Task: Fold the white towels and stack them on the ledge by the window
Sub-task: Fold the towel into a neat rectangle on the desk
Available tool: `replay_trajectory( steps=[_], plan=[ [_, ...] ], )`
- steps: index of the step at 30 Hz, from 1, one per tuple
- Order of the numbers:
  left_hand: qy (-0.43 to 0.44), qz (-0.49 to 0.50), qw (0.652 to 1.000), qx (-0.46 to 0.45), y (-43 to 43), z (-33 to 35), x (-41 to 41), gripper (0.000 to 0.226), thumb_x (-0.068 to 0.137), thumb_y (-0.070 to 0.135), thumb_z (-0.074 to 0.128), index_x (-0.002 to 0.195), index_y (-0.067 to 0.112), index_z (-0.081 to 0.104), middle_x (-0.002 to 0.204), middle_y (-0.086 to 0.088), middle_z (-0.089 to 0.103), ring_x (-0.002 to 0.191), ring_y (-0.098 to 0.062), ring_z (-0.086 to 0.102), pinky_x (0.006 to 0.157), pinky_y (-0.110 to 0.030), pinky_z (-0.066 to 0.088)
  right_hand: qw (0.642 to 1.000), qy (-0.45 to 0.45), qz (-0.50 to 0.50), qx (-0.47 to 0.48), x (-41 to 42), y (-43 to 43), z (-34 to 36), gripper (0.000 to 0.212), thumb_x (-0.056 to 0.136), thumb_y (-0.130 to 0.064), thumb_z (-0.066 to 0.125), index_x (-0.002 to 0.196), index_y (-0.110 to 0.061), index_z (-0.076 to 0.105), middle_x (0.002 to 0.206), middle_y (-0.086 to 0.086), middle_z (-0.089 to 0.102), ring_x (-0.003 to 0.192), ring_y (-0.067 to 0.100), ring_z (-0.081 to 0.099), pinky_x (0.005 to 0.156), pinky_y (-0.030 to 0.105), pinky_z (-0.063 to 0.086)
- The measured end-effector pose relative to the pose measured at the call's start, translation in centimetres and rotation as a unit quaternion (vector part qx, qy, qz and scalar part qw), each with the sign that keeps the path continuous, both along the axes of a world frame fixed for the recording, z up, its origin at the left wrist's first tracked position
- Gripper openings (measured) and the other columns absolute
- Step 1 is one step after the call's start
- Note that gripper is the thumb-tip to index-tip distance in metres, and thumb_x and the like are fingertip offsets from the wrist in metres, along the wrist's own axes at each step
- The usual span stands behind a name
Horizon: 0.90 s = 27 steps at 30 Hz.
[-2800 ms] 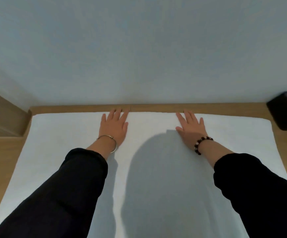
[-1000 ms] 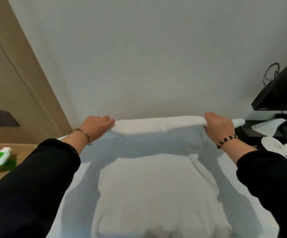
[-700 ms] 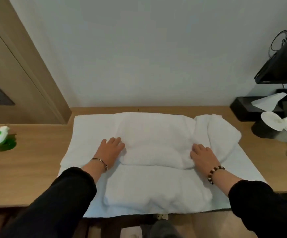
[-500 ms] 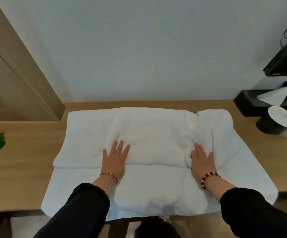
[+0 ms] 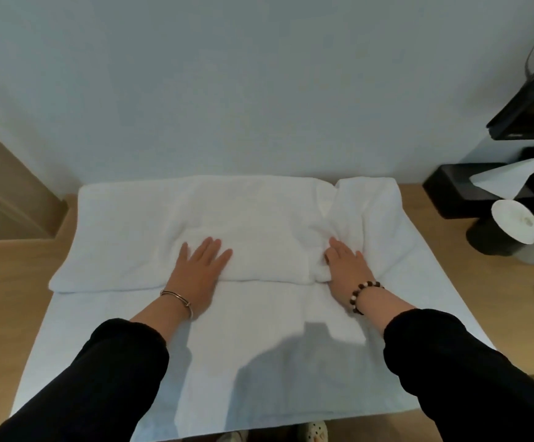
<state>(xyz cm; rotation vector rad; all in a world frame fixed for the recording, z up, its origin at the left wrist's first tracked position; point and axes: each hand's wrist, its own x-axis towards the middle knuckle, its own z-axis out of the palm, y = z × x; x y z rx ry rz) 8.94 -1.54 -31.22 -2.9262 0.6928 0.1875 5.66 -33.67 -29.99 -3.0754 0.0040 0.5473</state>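
One white towel lies spread over the wooden counter, reaching from the back edge at the wall to the front edge. Its far part is doubled over toward the person into one thicker band, and the right end of that band is bunched and creased.

Two hands rest on the towel, both flat with fingers straight, grasping nothing. The left hand presses on the band's near fold line left of the middle. The right hand presses beside the bunched end. Each wrist carries one bracelet, a metal bangle on the left and a beaded bracelet on the right, above two black sleeves.

At the counter's back right corner stands one black tissue box with one tissue sticking up. Just in front of it is one dark container.
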Motion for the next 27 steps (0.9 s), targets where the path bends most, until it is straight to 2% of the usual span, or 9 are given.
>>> replay_trajectory(
  steps=[3,5,9,13,16,20,22,24,27],
  plan=[
    [0.053,-0.063,0.995,-0.052,-4.3,-0.1,-0.8,0.08,0.084,0.018,0.044,0.151,0.031,0.003,0.159,0.002,-0.004,0.146,-0.018,-0.005,0.115,-0.049,0.002,0.992,-0.034,0.09,-0.08,-0.3,-4.0,0.6,0.068,0.087,-0.003,0.044,0.148,-0.014,0.017,0.159,0.007,-0.006,0.146,0.019,-0.001,0.115,0.044,-0.005],
    [0.077,-0.022,0.992,-0.095,-7.0,-0.3,-1.3,0.079,0.082,0.024,0.044,0.15,0.034,0.006,0.159,0.005,-0.003,0.146,-0.015,-0.005,0.115,-0.051,0.001,0.984,-0.041,0.119,-0.129,-0.4,-6.5,1.0,0.068,0.09,-0.002,0.038,0.15,-0.015,0.011,0.159,0.007,-0.009,0.146,0.019,-0.006,0.114,0.049,-0.009],
    [0.05,0.064,0.991,-0.107,-9.2,-1.3,-1.9,0.071,0.086,0.028,0.04,0.149,0.039,0.009,0.159,0.011,-0.002,0.145,-0.01,-0.007,0.114,-0.05,-0.004,0.991,-0.019,0.084,-0.098,-0.5,-7.0,0.5,0.064,0.092,0.002,0.03,0.151,-0.014,0.01,0.159,0.005,-0.008,0.146,0.018,-0.007,0.115,0.047,-0.005],
    [0.021,0.071,0.99,-0.12,-9.5,-2.2,-0.9,0.067,0.088,0.028,0.039,0.149,0.039,0.012,0.158,0.012,0.002,0.145,-0.01,-0.004,0.114,-0.048,-0.005,0.993,-0.077,0.014,-0.087,1.0,-4.4,-0.8,0.049,0.097,-0.011,0.028,0.146,-0.013,0.023,0.157,0.005,0.017,0.144,0.018,0.013,0.116,0.046,0.0],
    [0.005,0.061,0.988,-0.144,-9.7,-2.6,0.2,0.066,0.087,0.027,0.041,0.148,0.037,0.018,0.158,0.012,0.007,0.145,-0.01,0.001,0.115,-0.047,-0.002,0.986,-0.139,0.001,-0.09,2.5,-4.1,-1.8,0.044,0.095,-0.015,0.034,0.139,-0.014,0.034,0.143,0.004,0.04,0.134,0.02,0.033,0.116,0.045,0.004],
    [-0.013,0.022,0.987,-0.159,-8.9,-2.5,1.7,0.062,0.088,0.029,0.045,0.146,0.033,0.026,0.156,0.01,0.018,0.144,-0.01,0.011,0.116,-0.045,0.003,0.979,-0.19,-0.009,-0.071,3.7,-4.5,-2.1,0.039,0.093,-0.017,0.036,0.132,-0.017,0.041,0.129,0.0,0.052,0.122,0.018,0.046,0.116,0.041,0.008],
    [-0.062,0.008,0.99,-0.127,-7.2,-2.2,2.2,0.056,0.088,0.028,0.05,0.142,0.03,0.037,0.152,0.008,0.031,0.142,-0.013,0.022,0.115,-0.046,0.006,0.976,-0.204,-0.011,-0.076,3.8,-4.6,-2.3,0.037,0.094,-0.019,0.035,0.13,-0.018,0.043,0.127,-0.001,0.054,0.12,0.017,0.048,0.116,0.04,0.009],
    [-0.116,0.045,0.99,-0.068,-4.4,-1.7,2.7,0.049,0.085,0.022,0.055,0.134,0.028,0.046,0.144,0.006,0.041,0.137,-0.018,0.031,0.113,-0.047,0.012,0.972,-0.219,-0.01,-0.088,4.0,-4.5,-2.5,0.038,0.094,-0.02,0.034,0.131,-0.018,0.042,0.127,-0.002,0.053,0.121,0.017,0.047,0.115,0.041,0.01],
    [-0.15,0.17,0.974,0.021,-0.5,-0.1,1.9,0.035,0.088,0.02,0.049,0.123,0.026,0.053,0.127,0.002,0.054,0.119,-0.023,0.05,0.097,-0.039,0.042,0.969,-0.222,-0.008,-0.11,3.8,-4.1,-1.8,0.035,0.094,-0.019,0.032,0.127,-0.019,0.045,0.124,-0.001,0.055,0.119,0.019,0.048,0.115,0.043,0.011]
  ],
)
